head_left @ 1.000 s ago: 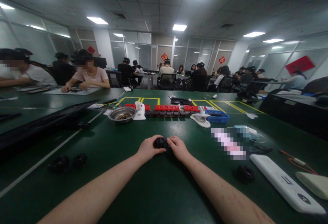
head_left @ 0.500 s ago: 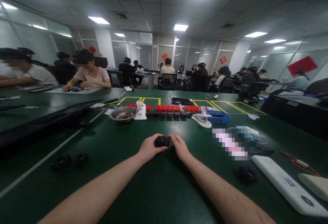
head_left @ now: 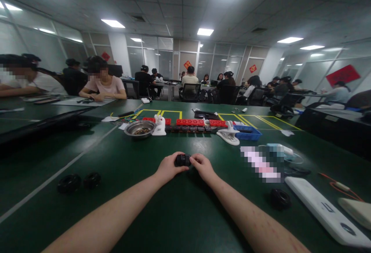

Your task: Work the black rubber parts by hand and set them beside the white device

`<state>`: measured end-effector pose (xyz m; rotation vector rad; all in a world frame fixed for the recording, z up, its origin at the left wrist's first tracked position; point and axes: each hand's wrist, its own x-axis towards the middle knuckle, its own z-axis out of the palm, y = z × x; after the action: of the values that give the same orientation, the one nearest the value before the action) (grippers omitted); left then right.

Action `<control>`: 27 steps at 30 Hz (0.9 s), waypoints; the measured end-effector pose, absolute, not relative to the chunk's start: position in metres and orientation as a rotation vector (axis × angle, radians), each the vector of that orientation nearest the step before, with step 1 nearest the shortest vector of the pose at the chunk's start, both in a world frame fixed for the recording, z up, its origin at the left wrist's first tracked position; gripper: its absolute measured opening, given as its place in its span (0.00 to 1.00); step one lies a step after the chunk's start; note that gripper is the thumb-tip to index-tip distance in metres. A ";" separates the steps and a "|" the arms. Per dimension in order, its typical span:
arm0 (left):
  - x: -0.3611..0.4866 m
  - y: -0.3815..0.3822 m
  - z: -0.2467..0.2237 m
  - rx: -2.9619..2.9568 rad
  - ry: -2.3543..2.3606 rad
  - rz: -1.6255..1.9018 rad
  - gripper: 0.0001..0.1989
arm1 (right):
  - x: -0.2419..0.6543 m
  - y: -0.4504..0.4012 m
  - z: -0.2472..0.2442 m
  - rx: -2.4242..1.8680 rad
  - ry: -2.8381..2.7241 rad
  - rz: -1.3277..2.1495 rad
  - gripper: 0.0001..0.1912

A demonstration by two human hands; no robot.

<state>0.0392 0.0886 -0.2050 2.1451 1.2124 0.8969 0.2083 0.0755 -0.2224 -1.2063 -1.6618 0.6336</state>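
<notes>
In front of me, over the middle of the green table, my left hand (head_left: 170, 168) is closed around a black cylindrical fitting (head_left: 182, 160) with ridged bands. The fitting lies sideways, its left end partly covered by my thumb and fingers. My right hand (head_left: 203, 165) pinches at the right end of the same fitting, with thumb and fingertips touching it. Whatever small part may sit between those fingertips is hidden. Two black rings, a larger ring (head_left: 68, 183) and a smaller ring (head_left: 92, 180), lie left of my forearms. Another black ring (head_left: 279, 199) rests to the right.
Beyond my hands stand a metal bowl (head_left: 140, 129) with small parts, red blocks (head_left: 190, 122), white clamp-like stands (head_left: 228, 134) and a blue tray (head_left: 248, 133). A long white device (head_left: 324, 208) lies at right. A co-worker (head_left: 102, 81) sits across at left.
My right fingertips have shifted slightly on the fitting's right end. The long black object at left has moved back and left. The co-worker's hand has drawn in.
</notes>
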 end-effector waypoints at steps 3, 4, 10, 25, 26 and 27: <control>0.039 0.091 -0.205 2.089 1.231 0.904 0.21 | 0.209 0.075 -0.225 -1.140 -1.617 0.705 0.14; 0.039 0.091 -0.205 2.081 1.226 0.910 0.20 | 0.208 0.075 -0.225 -1.138 -1.610 0.727 0.15; 0.040 0.084 -0.199 2.184 1.176 0.895 0.21 | 0.209 0.076 -0.222 -1.161 -1.536 0.739 0.21; 0.039 0.087 -0.203 2.141 1.208 0.892 0.22 | 0.208 0.072 -0.217 -1.202 -1.719 0.594 0.16; 0.038 0.088 -0.204 2.115 1.216 0.896 0.22 | 0.208 0.071 -0.216 -1.179 -1.719 0.602 0.14; 0.038 0.089 -0.204 2.094 1.214 0.902 0.21 | 0.208 0.071 -0.216 -1.163 -1.717 0.613 0.13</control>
<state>0.0381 0.0893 -0.2039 2.0943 1.2143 0.9021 0.2079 0.0708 -0.2163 -1.1629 -1.7167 0.6134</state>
